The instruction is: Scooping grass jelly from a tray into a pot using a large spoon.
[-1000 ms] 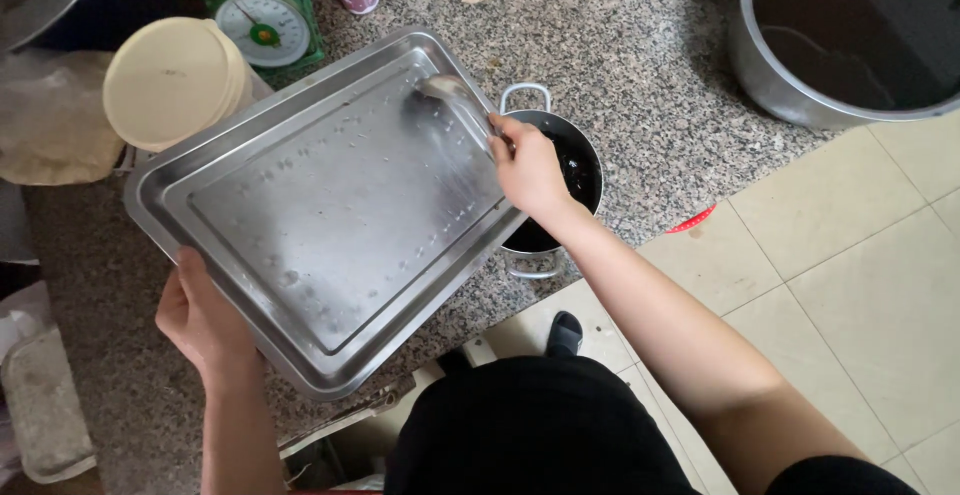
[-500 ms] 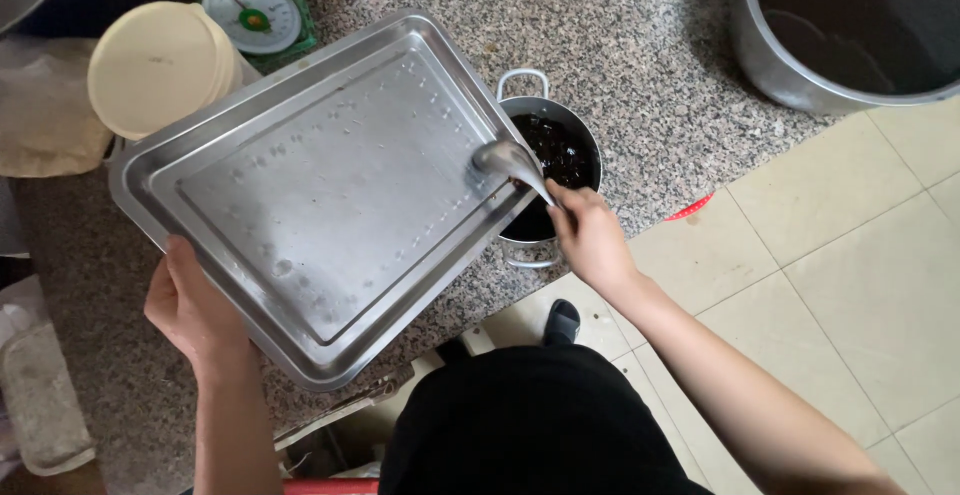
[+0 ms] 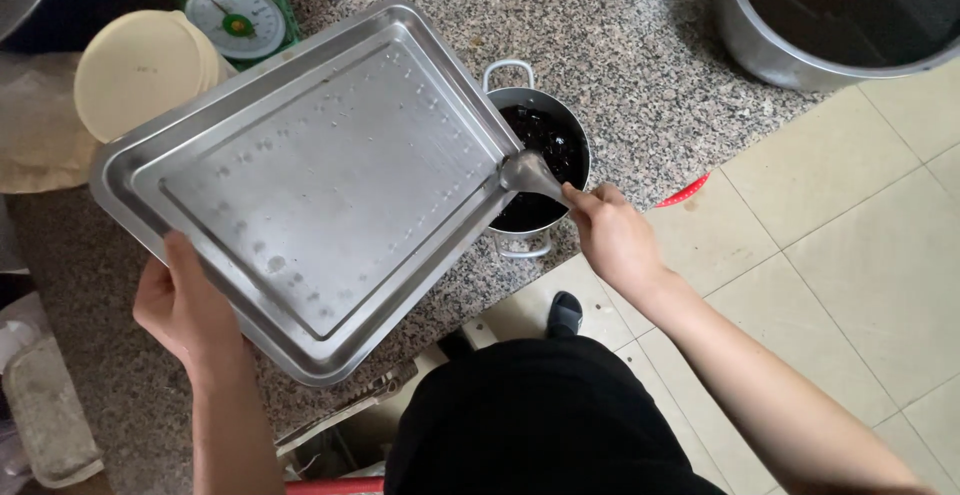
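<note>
Here: left hand [image 3: 185, 310] grips near corner of steel tray [image 3: 310, 180], tilted, far corner over small pot [image 3: 540, 155] (dark contents). Right hand [image 3: 612, 240], closed around spoon [image 3: 530, 175], holds bowl at tray's lower edge above pot. Speckled granite worktop [image 3: 620, 35] beneath; tiled floor right of right hand.

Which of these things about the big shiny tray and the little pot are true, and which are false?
1. The left hand grips the rectangular silver metal tray by its rim. True.
2. The right hand holds a wooden spoon. False: it is a metal ladle.
3. The small two-handled steel pot holds dark pieces. True.
4. The green kitchen scale sits inside the tray. False: it stands beyond it on the speckled granite counter.
</note>
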